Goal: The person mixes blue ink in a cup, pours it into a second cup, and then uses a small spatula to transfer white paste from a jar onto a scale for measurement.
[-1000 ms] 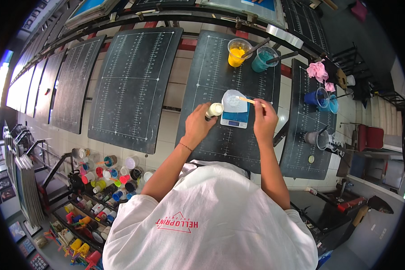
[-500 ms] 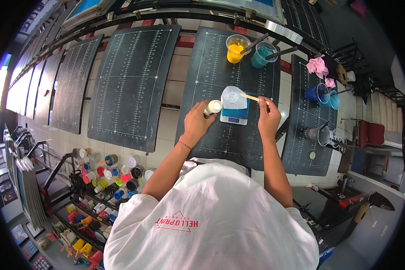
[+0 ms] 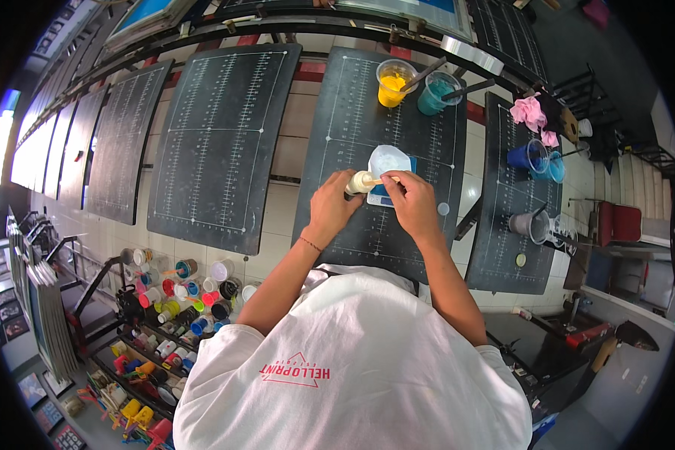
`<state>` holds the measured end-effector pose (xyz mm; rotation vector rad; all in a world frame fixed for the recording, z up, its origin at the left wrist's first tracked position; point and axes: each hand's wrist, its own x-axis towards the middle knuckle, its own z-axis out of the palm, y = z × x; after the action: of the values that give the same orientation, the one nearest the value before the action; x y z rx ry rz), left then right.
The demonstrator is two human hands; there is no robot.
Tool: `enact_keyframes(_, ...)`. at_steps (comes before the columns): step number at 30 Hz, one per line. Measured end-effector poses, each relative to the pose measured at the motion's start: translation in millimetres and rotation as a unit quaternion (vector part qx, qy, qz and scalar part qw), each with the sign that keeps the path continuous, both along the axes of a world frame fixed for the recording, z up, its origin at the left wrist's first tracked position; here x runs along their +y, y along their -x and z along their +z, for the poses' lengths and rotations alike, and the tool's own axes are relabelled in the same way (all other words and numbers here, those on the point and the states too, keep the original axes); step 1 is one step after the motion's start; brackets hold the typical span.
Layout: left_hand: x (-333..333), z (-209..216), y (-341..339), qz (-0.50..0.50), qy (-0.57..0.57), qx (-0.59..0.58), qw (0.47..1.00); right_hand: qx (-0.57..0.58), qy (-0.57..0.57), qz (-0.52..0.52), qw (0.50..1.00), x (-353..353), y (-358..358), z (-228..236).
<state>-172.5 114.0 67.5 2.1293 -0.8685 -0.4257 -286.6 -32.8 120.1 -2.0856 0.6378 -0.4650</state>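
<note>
My left hand [image 3: 333, 206] is wrapped round a small pale bottle [image 3: 358, 183], tilted with its mouth toward the right. Between the fingertips of my right hand [image 3: 412, 201] is a wooden stick [image 3: 377, 181], its end at the bottle's mouth; whether it reaches inside is hard to see. Just beyond both hands, a whitish sheet or shallow liner [image 3: 389, 159] with a pale substance on it lies on a blue digital scale [image 3: 379, 200]. My right hand partly covers the scale. A small pale disc [image 3: 443, 208] lies on the board, right of my right hand.
The scale stands on a dark board with white ruled marks [image 3: 345, 97]. Farther back are a yellow paint cup [image 3: 391, 88] and a teal one [image 3: 431, 100], with stirrers. Blue cups [image 3: 529, 155], a grey cup [image 3: 529, 226] and pink cloth [image 3: 529, 112] are at the right.
My right hand has moved left and nearer, bringing the stick from above the sheet to the bottle's mouth. The bottle has tipped further to the right in my left hand.
</note>
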Motion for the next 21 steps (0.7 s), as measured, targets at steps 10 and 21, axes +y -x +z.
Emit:
enact_keyframes(10, 2, -4, -1, 0.007, -0.001, -0.002, 1.0, -0.021, -0.179, -0.111, 0.977, -13, 7, -22)
enact_keyframes(21, -1, -10, -1, 0.019, 0.007, -0.007, 1.0, -0.088, -0.29, -0.143, 0.942, -31, 18, -26)
